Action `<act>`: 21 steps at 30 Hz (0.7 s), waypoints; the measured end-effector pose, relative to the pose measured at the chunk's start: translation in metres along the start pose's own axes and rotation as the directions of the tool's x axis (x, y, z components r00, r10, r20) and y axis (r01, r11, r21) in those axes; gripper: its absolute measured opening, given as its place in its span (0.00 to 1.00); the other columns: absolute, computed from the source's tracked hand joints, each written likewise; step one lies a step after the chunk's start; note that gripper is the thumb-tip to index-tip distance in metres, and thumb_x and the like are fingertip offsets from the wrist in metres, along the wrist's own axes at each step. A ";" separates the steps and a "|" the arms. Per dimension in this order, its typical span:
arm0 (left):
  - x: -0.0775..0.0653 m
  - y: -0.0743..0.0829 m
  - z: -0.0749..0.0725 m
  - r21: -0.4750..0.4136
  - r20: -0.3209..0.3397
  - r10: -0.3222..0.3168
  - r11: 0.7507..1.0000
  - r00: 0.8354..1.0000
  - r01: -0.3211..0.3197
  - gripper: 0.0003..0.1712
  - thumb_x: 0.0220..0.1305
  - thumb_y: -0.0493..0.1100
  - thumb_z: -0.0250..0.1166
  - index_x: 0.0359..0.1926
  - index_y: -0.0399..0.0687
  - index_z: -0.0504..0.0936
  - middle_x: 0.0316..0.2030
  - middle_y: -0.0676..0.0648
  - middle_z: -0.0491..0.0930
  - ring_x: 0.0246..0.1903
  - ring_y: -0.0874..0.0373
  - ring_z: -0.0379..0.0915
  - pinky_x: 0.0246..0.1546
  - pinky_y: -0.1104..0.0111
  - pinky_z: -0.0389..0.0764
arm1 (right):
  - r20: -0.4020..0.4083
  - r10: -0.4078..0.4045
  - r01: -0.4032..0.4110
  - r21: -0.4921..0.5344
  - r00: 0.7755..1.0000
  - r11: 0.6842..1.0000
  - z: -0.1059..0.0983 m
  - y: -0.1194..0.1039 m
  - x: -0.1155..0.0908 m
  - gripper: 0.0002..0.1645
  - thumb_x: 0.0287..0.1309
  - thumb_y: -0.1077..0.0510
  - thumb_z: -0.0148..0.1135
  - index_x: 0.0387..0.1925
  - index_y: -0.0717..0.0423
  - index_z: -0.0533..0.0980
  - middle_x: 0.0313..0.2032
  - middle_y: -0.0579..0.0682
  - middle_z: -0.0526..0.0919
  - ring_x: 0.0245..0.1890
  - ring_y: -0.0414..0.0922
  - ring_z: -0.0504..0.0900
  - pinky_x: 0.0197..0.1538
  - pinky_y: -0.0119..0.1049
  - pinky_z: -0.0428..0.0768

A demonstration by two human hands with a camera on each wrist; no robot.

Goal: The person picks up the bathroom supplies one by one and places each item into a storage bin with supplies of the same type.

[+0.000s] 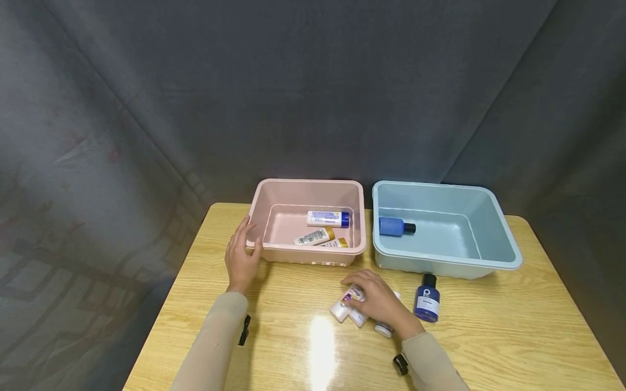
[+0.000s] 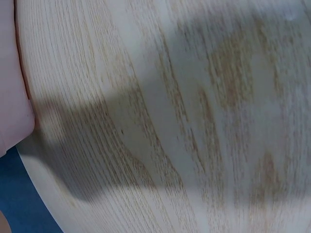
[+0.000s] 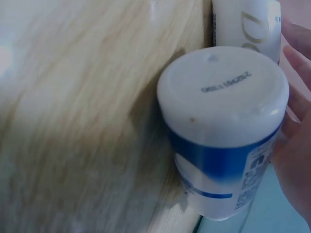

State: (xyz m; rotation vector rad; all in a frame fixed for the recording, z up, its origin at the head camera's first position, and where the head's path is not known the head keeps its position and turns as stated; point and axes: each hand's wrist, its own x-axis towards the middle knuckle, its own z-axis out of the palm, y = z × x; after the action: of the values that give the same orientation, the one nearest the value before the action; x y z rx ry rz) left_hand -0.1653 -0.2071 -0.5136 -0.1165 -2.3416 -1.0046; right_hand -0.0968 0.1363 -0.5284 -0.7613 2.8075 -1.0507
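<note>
My left hand [image 1: 242, 264] grips the front left corner of a pink plastic bin [image 1: 313, 253], thumb over the front rim and fingers at the left side. Over a group of bottles on the table, my right hand [image 1: 374, 297] pinches a white bottle [image 1: 338, 310] with a purple mark between thumb and fingers. Another white bottle [image 1: 358, 319] lies beside it, partly under the hand. Nearer the wrist is a white-and-blue bottle [image 3: 218, 160], its flat white end towards the right wrist camera. Inside the pink bin lie a blue-capped tube [image 1: 325, 219] and two gold-capped ones [image 1: 313, 237].
A light blue bin [image 1: 440, 260] stands right of the pink one, holding a blue bottle [image 1: 391, 226] with a black cap. In front of it a dark blue bottle [image 1: 427, 301] lies on the wooden table [image 1: 513, 326]. A dark curtain [image 1: 313, 98] hangs behind.
</note>
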 end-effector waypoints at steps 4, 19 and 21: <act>0.000 0.001 -0.001 0.001 0.003 -0.002 1.000 1.000 0.002 0.23 0.65 0.43 0.59 0.61 0.46 0.76 0.71 0.54 0.65 0.66 0.49 0.65 0.63 0.50 0.65 | 0.010 -0.006 0.006 0.012 1.000 1.000 0.001 0.003 0.002 0.27 0.48 0.50 0.77 0.52 0.48 0.81 0.54 0.46 0.81 0.58 0.49 0.76 0.64 0.55 0.69; 0.000 0.000 -0.002 0.003 0.002 0.011 1.000 1.000 -0.011 0.23 0.65 0.43 0.60 0.61 0.45 0.77 0.70 0.52 0.66 0.67 0.49 0.64 0.63 0.49 0.65 | 0.093 -0.020 0.018 0.026 0.995 0.999 0.003 0.008 0.007 0.29 0.45 0.52 0.78 0.52 0.51 0.81 0.54 0.49 0.81 0.59 0.54 0.74 0.65 0.60 0.65; 0.000 0.001 -0.002 0.001 0.004 0.013 1.000 1.000 -0.013 0.23 0.65 0.43 0.60 0.61 0.45 0.76 0.71 0.52 0.66 0.67 0.49 0.64 0.64 0.49 0.64 | 0.110 -0.014 0.010 0.038 0.994 0.999 0.003 0.007 0.008 0.29 0.45 0.52 0.78 0.51 0.52 0.81 0.53 0.49 0.81 0.59 0.54 0.74 0.65 0.61 0.65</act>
State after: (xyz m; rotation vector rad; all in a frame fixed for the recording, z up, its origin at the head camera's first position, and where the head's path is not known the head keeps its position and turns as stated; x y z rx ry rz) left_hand -0.1645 -0.2080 -0.5120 -0.1328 -2.3417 -0.9975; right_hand -0.1060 0.1354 -0.5348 -0.8077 2.6871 -1.0257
